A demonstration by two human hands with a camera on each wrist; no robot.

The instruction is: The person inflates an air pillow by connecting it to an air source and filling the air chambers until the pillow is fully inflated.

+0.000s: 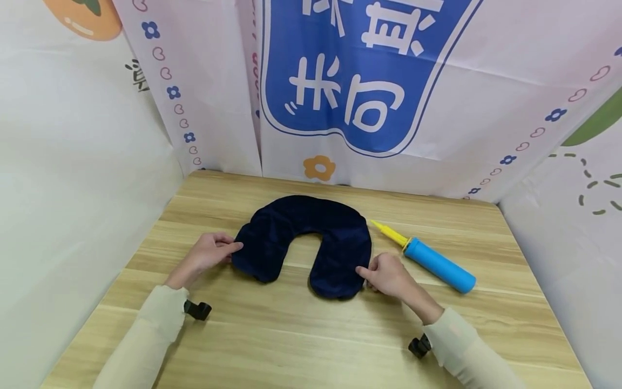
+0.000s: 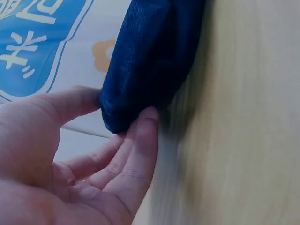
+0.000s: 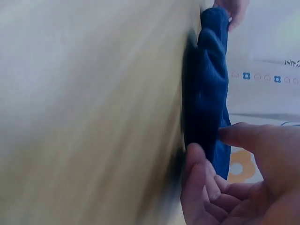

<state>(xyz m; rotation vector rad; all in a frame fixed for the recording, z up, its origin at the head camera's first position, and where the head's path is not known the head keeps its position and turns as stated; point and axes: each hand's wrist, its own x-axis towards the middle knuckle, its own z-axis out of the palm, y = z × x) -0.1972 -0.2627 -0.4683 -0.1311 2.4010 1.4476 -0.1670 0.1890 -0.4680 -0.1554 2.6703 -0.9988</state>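
A dark navy, U-shaped neck pillow (image 1: 301, 213) of soft fabric lies on the table, its opening toward the person; it looks rather flat and creased. My left hand (image 1: 214, 251) pinches the outer edge of its left arm, thumb on top and fingers beneath, as the left wrist view shows on the pillow (image 2: 150, 61). On the other side my right hand (image 1: 389, 274) pinches the outer edge of the right arm near its end. In the right wrist view the thumb and fingers of that hand (image 3: 243, 178) sit on either side of the fabric (image 3: 211, 93).
A blue hand pump (image 1: 439, 265) with a yellow nozzle (image 1: 389, 232) lies right of the pillow, its tip close to the pillow's edge. The wooden table (image 1: 291, 340) meets a printed white cloth backdrop (image 1: 218, 108) at the back. Cloth also hangs at both sides.
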